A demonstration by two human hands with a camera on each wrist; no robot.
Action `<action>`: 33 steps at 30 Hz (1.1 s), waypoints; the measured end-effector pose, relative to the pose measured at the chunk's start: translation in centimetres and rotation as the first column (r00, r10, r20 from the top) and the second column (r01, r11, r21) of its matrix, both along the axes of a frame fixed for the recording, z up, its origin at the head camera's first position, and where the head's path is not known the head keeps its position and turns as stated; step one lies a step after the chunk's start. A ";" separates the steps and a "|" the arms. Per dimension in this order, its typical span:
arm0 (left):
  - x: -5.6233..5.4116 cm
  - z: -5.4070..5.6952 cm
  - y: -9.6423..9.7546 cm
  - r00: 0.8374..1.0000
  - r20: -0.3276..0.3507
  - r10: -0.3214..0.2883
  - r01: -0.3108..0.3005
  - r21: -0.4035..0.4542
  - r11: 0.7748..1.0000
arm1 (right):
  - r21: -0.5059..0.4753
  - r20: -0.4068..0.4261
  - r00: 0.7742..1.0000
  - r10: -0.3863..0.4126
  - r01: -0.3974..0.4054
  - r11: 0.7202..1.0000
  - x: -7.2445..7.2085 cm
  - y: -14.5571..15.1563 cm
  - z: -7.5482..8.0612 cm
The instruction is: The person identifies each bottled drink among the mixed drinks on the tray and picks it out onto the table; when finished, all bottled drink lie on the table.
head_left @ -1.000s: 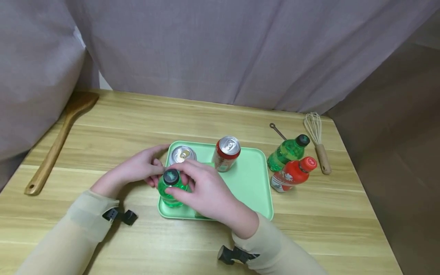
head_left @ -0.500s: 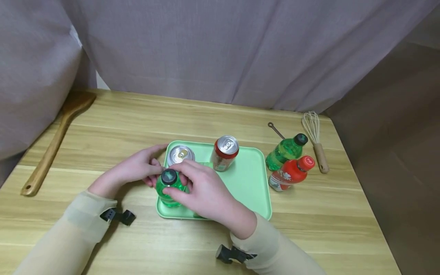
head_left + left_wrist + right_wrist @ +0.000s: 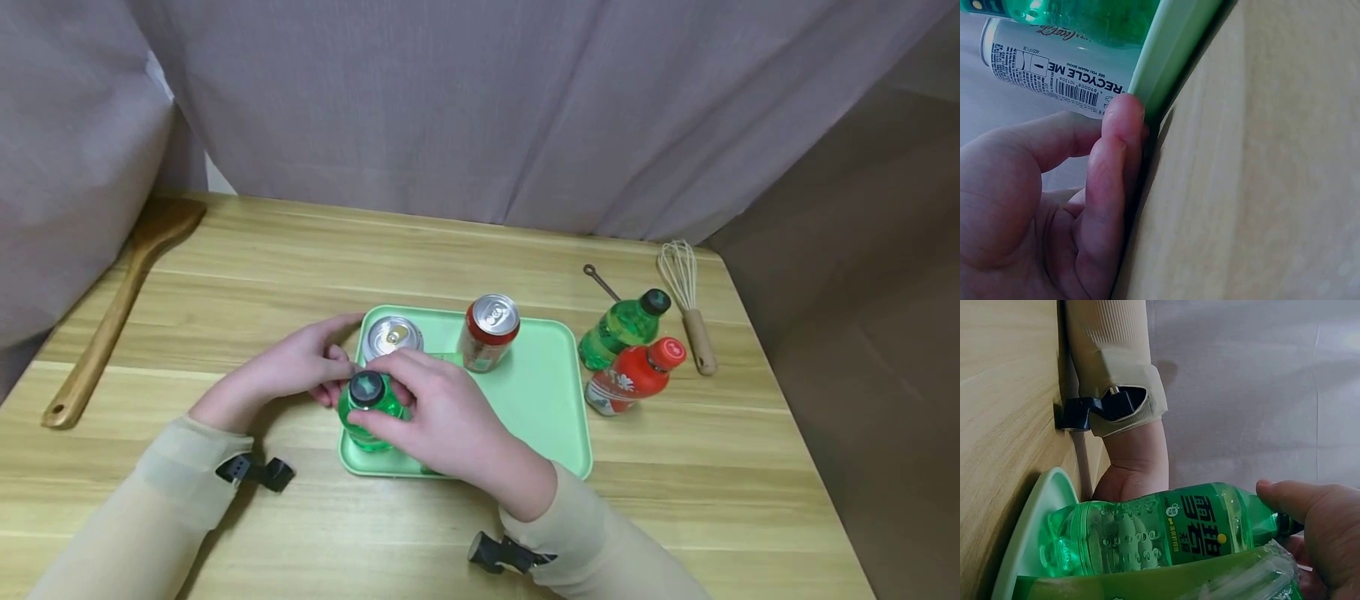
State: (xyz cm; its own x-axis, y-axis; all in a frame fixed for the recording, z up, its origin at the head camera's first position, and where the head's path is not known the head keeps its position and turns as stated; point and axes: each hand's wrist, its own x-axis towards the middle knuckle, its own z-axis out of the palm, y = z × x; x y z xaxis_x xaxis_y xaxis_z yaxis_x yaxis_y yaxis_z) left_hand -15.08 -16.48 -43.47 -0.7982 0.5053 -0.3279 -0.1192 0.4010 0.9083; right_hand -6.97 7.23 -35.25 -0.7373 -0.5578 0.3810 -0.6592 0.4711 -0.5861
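Note:
My right hand [image 3: 442,412] pinches a green plastic soda bottle [image 3: 1154,528] near its neck, thumb on one side and fingers on the other. The bottle stands upright at the front left corner of the light green tray [image 3: 540,400]. My left hand [image 3: 307,362] is at the tray's left edge, with a fingertip at the rim in the left wrist view. Close to it on the tray is a pale can [image 3: 1054,69] with a silver top. Behind my right hand a red can [image 3: 489,333] stands on the tray. A green packet with clear plastic [image 3: 1166,582] lies alongside the bottle.
Right of the tray stand another green bottle [image 3: 621,333] and a red bottle [image 3: 633,379]. A thin metal handle [image 3: 602,282] shows behind them. A whisk [image 3: 688,308] lies farther right, a wooden spatula [image 3: 120,317] far left. A grey curtain [image 3: 375,108] hangs behind.
Everything on the table has shifted slightly left in the head view. Both hands keep the same places at the bottle and the tray edge.

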 end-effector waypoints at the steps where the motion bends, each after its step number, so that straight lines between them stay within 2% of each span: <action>1: 0.0 0.0 0.0 1.000 0.001 -0.001 0.001 0.000 1.000 | -0.007 0.000 1.000 0.001 -0.001 1.000 0.0 0.0 0.0; 6: 0.1 0.1 0.0 1.000 -0.001 -0.002 0.002 -0.001 1.000 | -0.032 0.005 1.000 0.011 -0.011 0.999 0.1 0.1 -0.1; 14: 0.1 0.1 0.1 1.000 -0.005 -0.011 0.011 -0.002 1.000 | -0.093 0.078 0.996 0.035 -0.028 0.995 0.2 0.4 0.1; 33: 0.0 -0.3 -0.1 1.000 0.007 -0.011 0.011 0.004 1.000 | -0.099 -0.020 0.997 0.077 -0.079 0.992 0.1 0.6 0.0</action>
State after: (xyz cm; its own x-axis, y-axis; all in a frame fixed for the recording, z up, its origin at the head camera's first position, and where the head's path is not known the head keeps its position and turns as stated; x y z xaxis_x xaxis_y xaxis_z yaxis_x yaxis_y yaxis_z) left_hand -15.13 -16.62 -43.75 -0.7905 0.5153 -0.3310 -0.1211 0.3984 0.9092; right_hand -6.91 7.81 -35.29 -0.6864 -0.5721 0.4489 -0.7014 0.3580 -0.6163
